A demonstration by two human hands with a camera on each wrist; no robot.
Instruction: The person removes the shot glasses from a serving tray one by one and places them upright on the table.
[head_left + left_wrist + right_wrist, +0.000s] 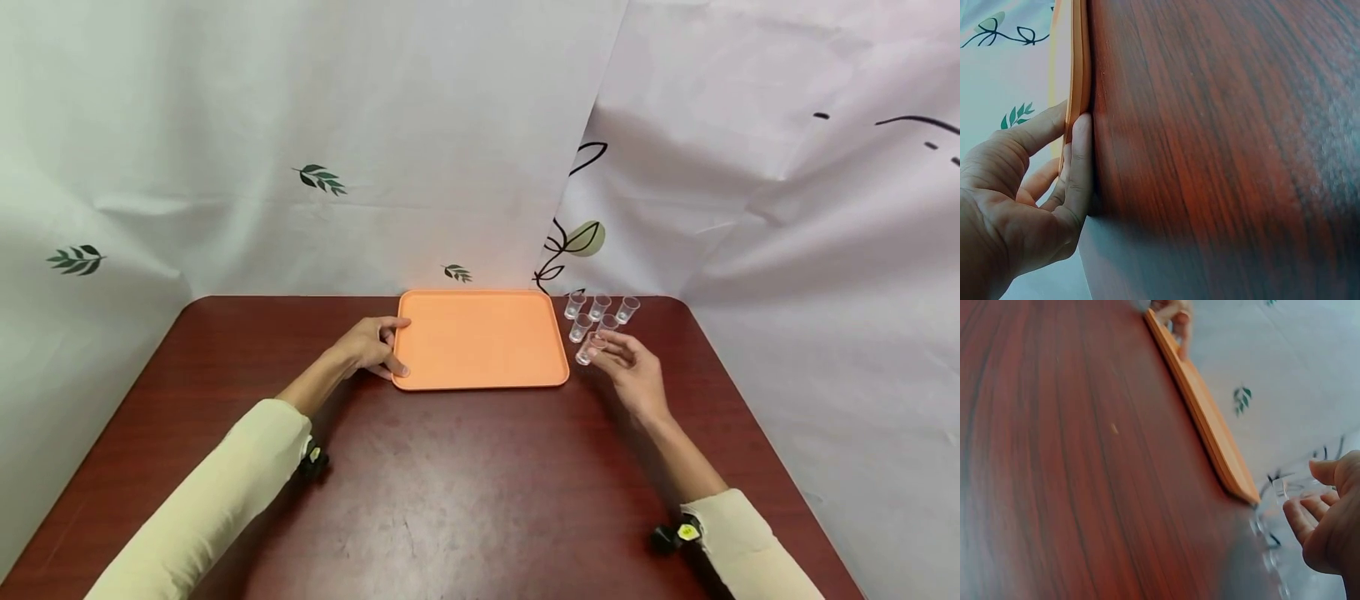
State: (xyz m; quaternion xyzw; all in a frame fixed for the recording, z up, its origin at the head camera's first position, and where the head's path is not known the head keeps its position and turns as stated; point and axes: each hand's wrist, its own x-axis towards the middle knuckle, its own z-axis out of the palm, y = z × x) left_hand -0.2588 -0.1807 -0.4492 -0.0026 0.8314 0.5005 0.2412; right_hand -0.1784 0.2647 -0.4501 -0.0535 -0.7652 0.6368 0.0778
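An orange rectangular tray (pixel 480 342) lies at the back of the table. My left hand (pixel 366 345) grips its left edge, thumb on top and fingers beneath the rim, as the left wrist view (pixel 1079 69) also shows. To the right of the tray, my right hand (pixel 637 375) pinches a small clear shot glass (pixel 584 354) between thumb and fingers, slightly tilted. Several similar shot glasses stand just behind it, among them one at the back left (pixel 574 305) and one at the back right (pixel 627 310). In the right wrist view the held glass (pixel 1282 487) looks blurred.
The dark red wooden table (pixel 420 492) has rounded back corners. A pale cloth (pixel 450 125) printed with leaves hangs right behind it. Another cloth panel (pixel 810 275) runs along the right side.
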